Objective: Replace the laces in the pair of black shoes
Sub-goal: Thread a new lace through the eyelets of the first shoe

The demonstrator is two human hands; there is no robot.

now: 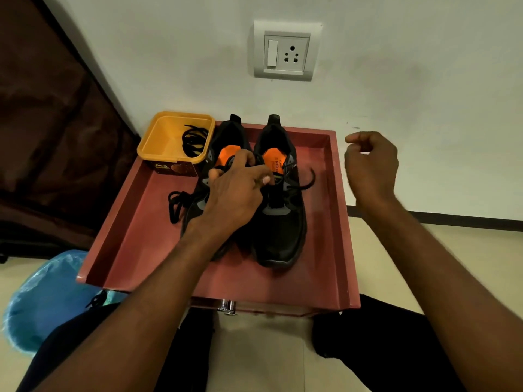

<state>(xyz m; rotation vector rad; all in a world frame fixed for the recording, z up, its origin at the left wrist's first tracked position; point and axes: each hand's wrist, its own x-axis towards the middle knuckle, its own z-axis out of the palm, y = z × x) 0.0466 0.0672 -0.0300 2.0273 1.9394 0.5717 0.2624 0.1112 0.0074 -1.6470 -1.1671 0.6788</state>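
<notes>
1. Seen from above: a reddish table (135, 236) with a raised rim, pushed against a white wall.
2. Two black shoes with orange insoles, side by side near the middle of the table, heels toward the wall edge, toes toward the near edge.
3. Left shoe (223, 137) mostly covered by the left hand; right shoe (280, 230) in full view.
4. Left hand (237, 190) reaching across both shoes, fingers curled around the tongue area and pinching the lace at the right shoe's eyelets.
5. Black lace (307, 183) partly threaded through the right shoe, one loose end curving out toward the right edge of the table.
6. Right hand (370, 165) raised beyond the right edge of the table, apart from the shoes, fingers loosely curled, nothing visibly held.
7. Second loose black lace (177, 203) lying in loops on the table, just left of the left shoe.
8. Yellow tub (167, 137) at the far left corner of the table, beside the left shoe's heel, with a coiled black lace (194, 141) inside.
9. Wall switch and socket (285, 50) above the table.
10. Blue plastic bag (48, 301) on the floor off the near left corner.
</notes>
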